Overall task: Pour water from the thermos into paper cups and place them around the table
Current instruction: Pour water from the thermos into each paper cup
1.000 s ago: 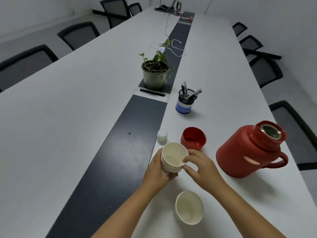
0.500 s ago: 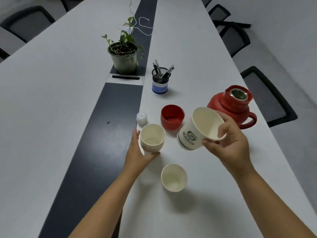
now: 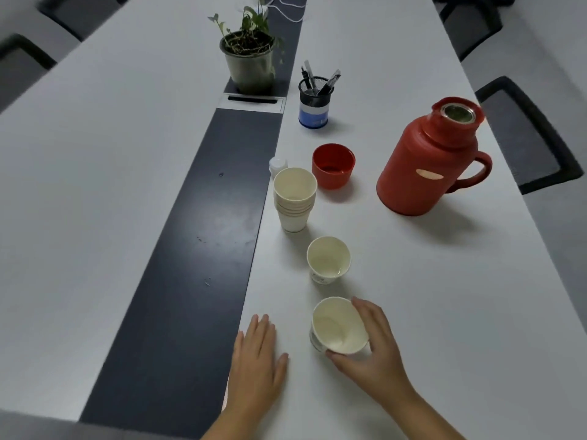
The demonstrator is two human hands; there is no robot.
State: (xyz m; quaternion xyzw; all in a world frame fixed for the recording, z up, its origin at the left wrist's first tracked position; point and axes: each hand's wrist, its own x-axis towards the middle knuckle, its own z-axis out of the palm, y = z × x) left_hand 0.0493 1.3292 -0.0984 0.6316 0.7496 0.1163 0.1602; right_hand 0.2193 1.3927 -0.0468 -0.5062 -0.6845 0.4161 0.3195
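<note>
the nearest paper cup [image 3: 339, 327] sits on the white table [image 3: 444, 296] close to the near edge, tipped a little so its mouth faces up and toward the camera, and the right hand [image 3: 373, 347] holds it, with the thumb curled under the near rim and the fingers wrapped along its right side. just beyond it stands a second paper cup [image 3: 328, 260], upright and apart from the first, with what looks like a little water in the bottom. farther still is a stack of paper cups [image 3: 295, 198], upright, right beside the dark strip [image 3: 190, 265] that runs down the middle of the table. the left hand [image 3: 257, 365] lies flat on the table to the left of the held cup, fingers straight and spread slightly, holding nothing, partly over the edge of the dark strip. the red thermos [image 3: 428, 160] stands well to the right and farther away, its top open and its handle pointing right. between it and the stack sits the red lid [image 3: 333, 166], open side up, with a small white cap [image 3: 277, 165] just left of it. farther off are a pen holder [image 3: 313, 101] and a potted plant [image 3: 249, 55] on the strip. dark chairs [image 3: 527, 131] line the right side.
</note>
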